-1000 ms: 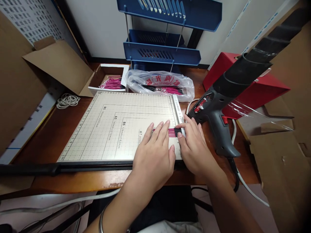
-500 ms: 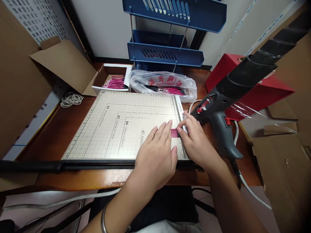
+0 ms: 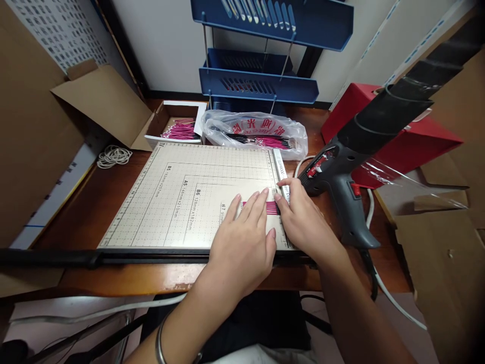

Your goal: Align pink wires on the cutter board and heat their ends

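Note:
A row of thin pink wires (image 3: 272,208) with dark ends lies side by side on the cream bed of a paper cutter (image 3: 144,212). My left hand (image 3: 246,227) rests flat across them, fingers outstretched, covering their middle. Their pale tips show beyond its fingers on the left. At the cutter's right-hand ruler strip (image 3: 280,169), my right hand (image 3: 305,217) touches the edge beside the dark wire ends. Its thumb and index finger are apart, and nothing shows between them; the other fingers are partly hidden.
The black cutter handle (image 3: 49,258) runs along the front left. A heat gun (image 3: 348,187) stands close on the right. Behind are a box of pink wires (image 3: 180,129), a plastic bag (image 3: 253,121) with more wires, and blue trays (image 3: 257,83). Coiled white cord (image 3: 113,156) lies left.
My right thumb and index finger have spread apart and moved slightly up along the ruler edge. My left hand stays on the wires, its fingers a little more spread.

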`<state>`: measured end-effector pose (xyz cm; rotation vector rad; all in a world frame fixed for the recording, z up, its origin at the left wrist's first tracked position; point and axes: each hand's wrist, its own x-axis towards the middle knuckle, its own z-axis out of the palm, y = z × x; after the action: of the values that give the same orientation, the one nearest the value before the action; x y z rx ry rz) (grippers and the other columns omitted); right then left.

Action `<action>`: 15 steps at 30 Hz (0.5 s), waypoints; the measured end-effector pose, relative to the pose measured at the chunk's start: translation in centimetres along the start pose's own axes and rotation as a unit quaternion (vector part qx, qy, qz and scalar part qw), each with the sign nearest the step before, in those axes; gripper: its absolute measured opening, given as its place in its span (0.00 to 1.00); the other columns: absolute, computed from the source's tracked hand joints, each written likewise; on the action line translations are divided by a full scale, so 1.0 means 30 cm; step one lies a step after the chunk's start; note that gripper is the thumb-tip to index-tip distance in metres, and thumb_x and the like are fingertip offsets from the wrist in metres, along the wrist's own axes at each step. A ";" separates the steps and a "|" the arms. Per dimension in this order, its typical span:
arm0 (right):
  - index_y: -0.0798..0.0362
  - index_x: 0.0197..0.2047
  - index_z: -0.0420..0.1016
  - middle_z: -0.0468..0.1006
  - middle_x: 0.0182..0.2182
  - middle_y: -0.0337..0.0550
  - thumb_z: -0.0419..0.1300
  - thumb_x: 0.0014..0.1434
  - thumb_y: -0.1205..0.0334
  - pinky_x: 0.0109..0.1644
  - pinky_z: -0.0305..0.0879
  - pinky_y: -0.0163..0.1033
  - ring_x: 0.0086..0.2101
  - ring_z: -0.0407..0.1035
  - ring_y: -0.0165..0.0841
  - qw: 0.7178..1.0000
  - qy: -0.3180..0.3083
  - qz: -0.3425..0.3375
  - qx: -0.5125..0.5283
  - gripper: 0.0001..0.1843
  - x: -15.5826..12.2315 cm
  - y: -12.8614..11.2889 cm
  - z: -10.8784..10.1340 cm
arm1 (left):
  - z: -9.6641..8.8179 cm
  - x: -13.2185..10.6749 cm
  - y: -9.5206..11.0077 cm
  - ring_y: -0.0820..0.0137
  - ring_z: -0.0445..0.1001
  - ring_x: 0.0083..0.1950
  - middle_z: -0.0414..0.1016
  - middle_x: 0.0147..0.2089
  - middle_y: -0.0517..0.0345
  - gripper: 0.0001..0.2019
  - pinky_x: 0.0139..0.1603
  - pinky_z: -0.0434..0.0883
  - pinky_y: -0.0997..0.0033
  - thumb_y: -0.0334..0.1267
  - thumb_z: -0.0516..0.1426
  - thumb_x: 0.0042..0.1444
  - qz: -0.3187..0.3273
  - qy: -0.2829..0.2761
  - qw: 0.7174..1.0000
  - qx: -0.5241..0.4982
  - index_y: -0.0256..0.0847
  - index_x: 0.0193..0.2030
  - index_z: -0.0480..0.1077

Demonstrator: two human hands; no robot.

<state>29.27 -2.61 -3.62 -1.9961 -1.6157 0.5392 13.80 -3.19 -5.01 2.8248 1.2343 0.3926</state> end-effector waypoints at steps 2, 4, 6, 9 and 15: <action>0.48 0.53 0.64 0.76 0.53 0.54 0.43 0.69 0.58 0.52 0.67 0.57 0.49 0.74 0.50 1.000 -0.007 0.001 -0.015 0.14 0.001 -0.003 -0.003 | -0.001 0.000 0.000 0.58 0.58 0.77 0.53 0.78 0.43 0.27 0.77 0.54 0.48 0.39 0.42 0.73 0.000 0.000 1.000 0.002 0.26 0.72 0.59; 0.48 0.53 0.66 0.78 0.52 0.53 0.43 0.69 0.59 0.51 0.67 0.56 0.48 0.74 0.50 0.999 -0.009 0.005 -0.033 0.15 0.002 -0.004 -0.007 | -0.002 0.000 0.000 0.58 0.57 0.77 0.52 0.78 0.43 0.27 0.77 0.54 0.48 0.40 0.41 0.73 -0.003 -0.004 1.000 0.001 0.26 0.72 0.59; 0.47 0.54 0.65 0.77 0.54 0.53 0.45 0.69 0.57 0.51 0.67 0.57 0.50 0.74 0.52 0.999 -0.009 0.016 -0.042 0.15 0.003 -0.005 -0.013 | -0.002 -0.001 0.000 0.59 0.57 0.77 0.52 0.78 0.44 0.28 0.77 0.54 0.48 0.39 0.41 0.73 -0.006 -0.008 1.000 0.000 0.26 0.73 0.58; 0.46 0.58 0.64 0.77 0.56 0.54 0.45 0.70 0.57 0.52 0.67 0.59 0.52 0.73 0.55 0.999 -0.017 0.027 -0.044 0.17 0.004 -0.007 -0.021 | -0.002 -0.003 0.002 0.58 0.57 0.77 0.52 0.78 0.45 0.28 0.77 0.54 0.47 0.39 0.40 0.73 -0.005 -0.010 1.000 0.001 0.26 0.73 0.58; 0.46 0.61 0.64 0.76 0.58 0.56 0.46 0.70 0.54 0.53 0.68 0.62 0.53 0.74 0.57 0.999 -0.022 0.022 -0.043 0.19 0.005 -0.012 -0.026 | -0.001 -0.002 0.002 0.59 0.57 0.77 0.51 0.78 0.46 0.28 0.77 0.53 0.46 0.39 0.39 0.73 -0.006 -0.011 1.000 -0.001 0.26 0.73 0.57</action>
<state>29.50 -2.52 -2.79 -2.0999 -1.6513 0.5428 13.79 -3.27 -4.99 2.8110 1.2446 0.3597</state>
